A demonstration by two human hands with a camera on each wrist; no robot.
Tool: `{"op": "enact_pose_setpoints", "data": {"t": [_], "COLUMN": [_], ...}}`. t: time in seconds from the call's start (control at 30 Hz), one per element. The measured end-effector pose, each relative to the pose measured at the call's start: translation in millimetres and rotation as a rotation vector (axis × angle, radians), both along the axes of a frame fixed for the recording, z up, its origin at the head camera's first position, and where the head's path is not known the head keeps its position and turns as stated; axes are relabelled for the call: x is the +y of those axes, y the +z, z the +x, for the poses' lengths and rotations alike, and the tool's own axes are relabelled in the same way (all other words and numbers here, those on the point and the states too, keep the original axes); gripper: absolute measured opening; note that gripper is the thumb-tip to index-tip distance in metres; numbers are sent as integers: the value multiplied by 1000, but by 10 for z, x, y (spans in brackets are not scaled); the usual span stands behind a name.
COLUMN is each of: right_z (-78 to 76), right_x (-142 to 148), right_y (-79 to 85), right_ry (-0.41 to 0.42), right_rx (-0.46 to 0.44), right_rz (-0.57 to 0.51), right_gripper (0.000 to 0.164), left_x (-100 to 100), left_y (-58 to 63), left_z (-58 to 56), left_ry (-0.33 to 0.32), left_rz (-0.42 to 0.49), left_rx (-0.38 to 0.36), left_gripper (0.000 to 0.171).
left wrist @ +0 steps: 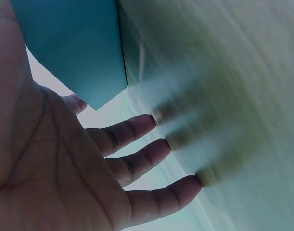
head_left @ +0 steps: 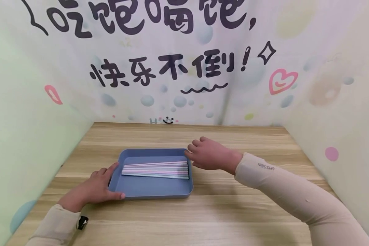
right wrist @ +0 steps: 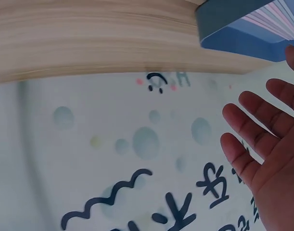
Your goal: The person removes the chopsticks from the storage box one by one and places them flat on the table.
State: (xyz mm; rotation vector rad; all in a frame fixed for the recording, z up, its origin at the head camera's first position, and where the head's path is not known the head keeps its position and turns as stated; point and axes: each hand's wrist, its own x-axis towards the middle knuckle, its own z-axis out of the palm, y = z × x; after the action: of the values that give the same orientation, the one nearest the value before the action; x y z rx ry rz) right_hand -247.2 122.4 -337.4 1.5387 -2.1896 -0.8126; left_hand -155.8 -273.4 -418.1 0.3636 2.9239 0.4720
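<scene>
A blue rectangular tray [head_left: 153, 191] lies on the wooden table. Inside it, a row of slim pastel sticks [head_left: 155, 169] in pink, white and pale blue lies side by side, left to right; whether they are straws or chopsticks I cannot tell. My left hand [head_left: 98, 186] is at the tray's left end, thumb by the near left corner, other fingers along the left side. In the left wrist view its extended fingertips [left wrist: 185, 190] touch the table beside the tray wall. My right hand [head_left: 210, 153] hovers at the far right corner, fingers loosely extended, palm empty in the right wrist view.
The wooden table [head_left: 233, 218] runs back to a printed cloth wall [head_left: 172, 99] with dark lettering and coloured dots. Pale side walls [head_left: 30, 112] close in the left and right. A dark band [head_left: 82, 222] sits at the left cuff.
</scene>
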Motion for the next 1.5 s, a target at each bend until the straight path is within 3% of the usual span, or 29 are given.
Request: {"op": "enact_pose_setpoints", "data": {"t": [0.23, 0.4, 0.77, 1.2, 1.4, 1.5], "right_z": [43, -8, -181, -322, -344, -357], "right_x": [-275, -468, -846, -1207, -1297, -1313], "right_y": [-93, -149, -244, -201, -158, -189], "right_ry": [41, 65, 46, -110, -132, -193], "right_rx": [-19, -44, -205, -646, -804, -892], "right_rz": [12, -13, -12, -110, -155, -168], "right_gripper": [35, 33, 31, 39, 42, 43], "left_x": [37, 26, -19, -31, -36, -23], "left_y": [-17, -5, 15, -12, -6, -1], "left_z": [-7, -37, -16, -27, -7, -1], "left_ry": [-25, -19, -7, -5, -4, -3], "left_rz": [17, 7, 3, 8, 8, 11], "left_rx": [0, 24, 5, -19, -20, -28], "left_gripper": [123, 123, 123, 124, 123, 124]}}
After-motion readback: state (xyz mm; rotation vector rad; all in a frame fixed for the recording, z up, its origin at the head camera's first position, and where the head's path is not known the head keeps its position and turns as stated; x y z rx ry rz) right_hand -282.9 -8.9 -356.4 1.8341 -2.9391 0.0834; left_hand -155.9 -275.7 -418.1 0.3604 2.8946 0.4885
